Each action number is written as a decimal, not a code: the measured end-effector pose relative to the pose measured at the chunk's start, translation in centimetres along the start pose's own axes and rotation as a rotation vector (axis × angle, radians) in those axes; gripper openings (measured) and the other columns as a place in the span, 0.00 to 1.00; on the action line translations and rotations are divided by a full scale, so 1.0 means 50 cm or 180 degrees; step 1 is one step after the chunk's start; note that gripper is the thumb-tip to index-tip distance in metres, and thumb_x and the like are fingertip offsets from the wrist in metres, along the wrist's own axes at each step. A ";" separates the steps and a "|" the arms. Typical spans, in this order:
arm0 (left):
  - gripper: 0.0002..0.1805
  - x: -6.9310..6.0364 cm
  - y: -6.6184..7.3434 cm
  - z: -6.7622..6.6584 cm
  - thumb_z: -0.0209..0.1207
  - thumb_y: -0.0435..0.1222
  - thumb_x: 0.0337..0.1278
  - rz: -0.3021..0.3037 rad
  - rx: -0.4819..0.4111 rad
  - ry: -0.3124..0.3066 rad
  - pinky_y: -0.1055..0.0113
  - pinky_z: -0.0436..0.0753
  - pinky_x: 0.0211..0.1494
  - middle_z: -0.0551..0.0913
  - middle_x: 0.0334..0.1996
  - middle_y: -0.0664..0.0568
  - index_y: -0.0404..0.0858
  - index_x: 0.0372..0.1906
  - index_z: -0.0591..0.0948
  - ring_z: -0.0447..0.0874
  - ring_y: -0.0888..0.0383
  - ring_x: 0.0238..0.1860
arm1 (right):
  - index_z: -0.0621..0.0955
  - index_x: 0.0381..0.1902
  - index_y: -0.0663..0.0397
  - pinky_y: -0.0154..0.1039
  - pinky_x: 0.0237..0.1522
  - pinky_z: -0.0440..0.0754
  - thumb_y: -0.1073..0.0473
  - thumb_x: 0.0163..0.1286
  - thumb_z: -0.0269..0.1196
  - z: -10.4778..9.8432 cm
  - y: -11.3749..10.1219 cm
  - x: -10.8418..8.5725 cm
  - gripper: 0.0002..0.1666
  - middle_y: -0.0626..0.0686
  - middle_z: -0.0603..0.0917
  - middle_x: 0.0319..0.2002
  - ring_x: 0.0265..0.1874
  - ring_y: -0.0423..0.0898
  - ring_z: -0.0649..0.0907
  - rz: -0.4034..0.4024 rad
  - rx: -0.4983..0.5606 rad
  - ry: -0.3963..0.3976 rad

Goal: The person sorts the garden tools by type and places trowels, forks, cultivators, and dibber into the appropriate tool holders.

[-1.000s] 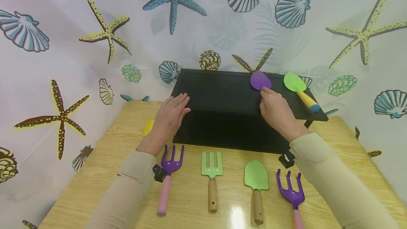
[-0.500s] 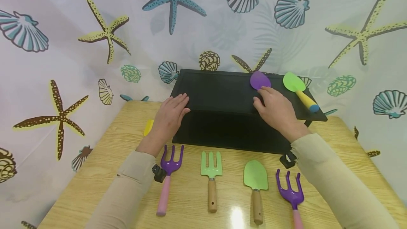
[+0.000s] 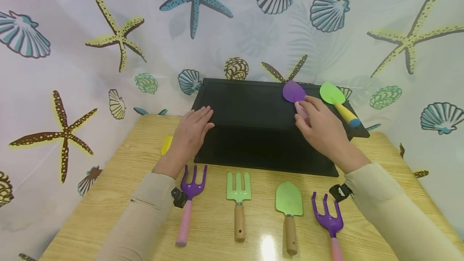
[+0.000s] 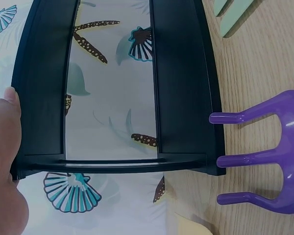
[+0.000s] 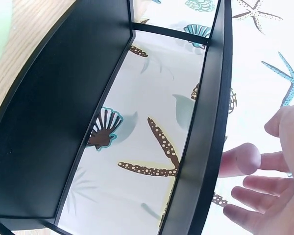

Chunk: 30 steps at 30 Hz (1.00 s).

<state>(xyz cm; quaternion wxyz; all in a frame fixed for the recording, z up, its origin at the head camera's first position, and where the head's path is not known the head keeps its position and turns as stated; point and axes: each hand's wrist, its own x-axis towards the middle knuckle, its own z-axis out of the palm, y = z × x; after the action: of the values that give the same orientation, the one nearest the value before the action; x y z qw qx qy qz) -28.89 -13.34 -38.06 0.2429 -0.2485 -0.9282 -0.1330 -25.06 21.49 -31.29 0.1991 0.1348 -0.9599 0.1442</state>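
Observation:
A two-tier black shelf (image 3: pixel 246 104) stands on the table. My left hand (image 3: pixel 190 132) rests at its upper left edge, fingers straight. On the upper tier, towards the right, lies a trowel with a purple blade (image 3: pixel 293 91) and a pink handle (image 3: pixel 301 111). My right hand (image 3: pixel 320 122) is beside that handle with its fingers loose and apart; the handle's rounded end (image 5: pixel 240 160) shows near them in the right wrist view. To the right of this hand lies a light green trowel (image 3: pixel 331 93) with a yellow handle and blue end.
In front of the shelf lie a purple hand fork (image 3: pixel 192 188), a green hand fork (image 3: pixel 239 194), a green trowel (image 3: pixel 288 198) and another purple hand fork (image 3: pixel 331 222). A yellow object (image 3: pixel 167 145) is partly hidden behind my left hand. A patterned cloth hangs behind.
My right hand has loosened from the trowel's pink handle and shifted slightly right, so the handle now shows. The left hand stays on the shelf edge. The head view has shifted a little.

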 end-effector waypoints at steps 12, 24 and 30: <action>0.27 0.001 0.004 -0.005 0.52 0.43 0.73 -0.0050 -0.0024 -0.0081 0.53 0.60 0.80 0.71 0.71 0.46 0.37 0.71 0.70 0.66 0.49 0.74 | 0.76 0.61 0.66 0.61 0.63 0.76 0.58 0.72 0.59 -0.021 0.011 -0.054 0.24 0.65 0.73 0.66 0.66 0.62 0.73 -0.0319 -0.0014 0.0357; 0.27 0.001 0.004 -0.004 0.52 0.43 0.74 -0.0066 0.0013 -0.0121 0.54 0.59 0.80 0.70 0.72 0.46 0.38 0.72 0.69 0.65 0.50 0.74 | 0.73 0.64 0.66 0.64 0.56 0.78 0.62 0.69 0.62 -0.046 0.029 -0.128 0.27 0.65 0.73 0.65 0.64 0.64 0.73 -0.0403 0.0092 0.0429; 0.27 0.000 0.005 -0.004 0.53 0.42 0.73 -0.0048 0.0025 -0.0060 0.54 0.60 0.80 0.71 0.72 0.46 0.38 0.71 0.69 0.66 0.49 0.74 | 0.71 0.66 0.65 0.67 0.58 0.75 0.59 0.73 0.60 -0.044 0.050 -0.171 0.28 0.66 0.71 0.67 0.64 0.66 0.72 -0.0284 0.0187 0.0275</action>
<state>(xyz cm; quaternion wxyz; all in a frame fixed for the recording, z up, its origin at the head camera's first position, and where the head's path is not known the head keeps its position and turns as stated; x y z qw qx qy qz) -28.70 -13.22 -37.85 0.2341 -0.2418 -0.9328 -0.1289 -17.54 26.23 -33.51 0.2426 0.1769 -0.9388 0.1690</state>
